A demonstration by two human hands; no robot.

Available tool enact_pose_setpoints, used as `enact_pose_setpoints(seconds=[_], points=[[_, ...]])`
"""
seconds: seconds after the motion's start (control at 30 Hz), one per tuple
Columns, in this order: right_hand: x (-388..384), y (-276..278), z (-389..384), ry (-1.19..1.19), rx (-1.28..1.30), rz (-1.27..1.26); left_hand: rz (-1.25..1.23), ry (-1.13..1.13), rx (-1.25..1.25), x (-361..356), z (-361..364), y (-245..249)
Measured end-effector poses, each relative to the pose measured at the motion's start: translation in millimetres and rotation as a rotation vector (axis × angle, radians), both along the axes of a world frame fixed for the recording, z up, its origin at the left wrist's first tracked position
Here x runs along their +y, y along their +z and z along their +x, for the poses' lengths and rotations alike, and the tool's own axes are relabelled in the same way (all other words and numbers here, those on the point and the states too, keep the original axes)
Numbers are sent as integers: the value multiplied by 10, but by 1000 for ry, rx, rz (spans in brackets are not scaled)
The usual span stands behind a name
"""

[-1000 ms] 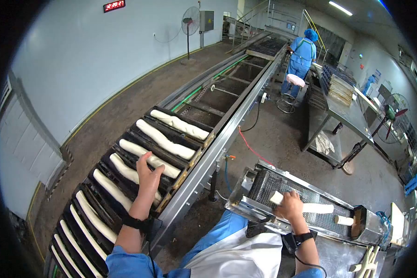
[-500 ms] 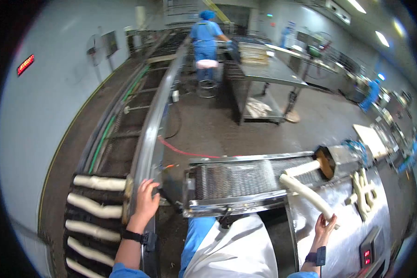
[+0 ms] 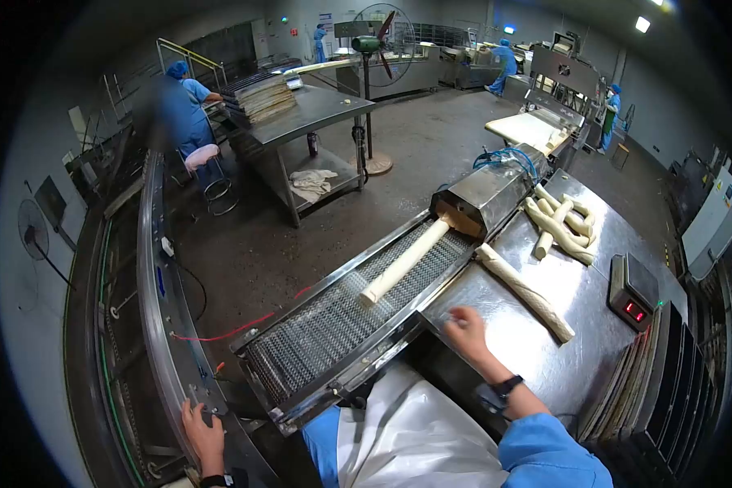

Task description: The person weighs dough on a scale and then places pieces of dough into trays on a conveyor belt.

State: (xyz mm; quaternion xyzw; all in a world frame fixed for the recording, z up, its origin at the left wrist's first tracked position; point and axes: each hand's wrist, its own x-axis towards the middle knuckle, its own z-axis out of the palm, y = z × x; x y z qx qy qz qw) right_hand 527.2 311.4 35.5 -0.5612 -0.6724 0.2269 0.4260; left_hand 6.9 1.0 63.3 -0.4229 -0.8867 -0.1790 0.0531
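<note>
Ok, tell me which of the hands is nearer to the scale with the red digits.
Right. The right hand is at the near corner of the steel table bearing the scale; the left hand is farther off, by the metal rail.

Seemingly a bakery factory: dough rolls [image 3: 407, 262], mesh conveyor [image 3: 305, 350], capped workers [image 3: 189, 110]

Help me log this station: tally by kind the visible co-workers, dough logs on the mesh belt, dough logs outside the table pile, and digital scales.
Co-workers: 4
Belt dough: 1
Dough log outside pile: 1
Digital scale: 1
Total: 7
</note>
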Motion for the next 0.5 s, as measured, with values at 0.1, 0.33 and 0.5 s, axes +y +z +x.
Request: enact_pose_setpoints(seconds=[0.1, 0.33, 0.5], points=[[260, 340, -896, 310, -231, 217, 53, 56, -11, 40, 11, 30], [567, 280, -2040, 567, -965, 264, 99, 79, -16, 61, -46, -29], [435, 421, -1843, 583, -726, 160, 116, 37, 29, 65, -123, -74]])
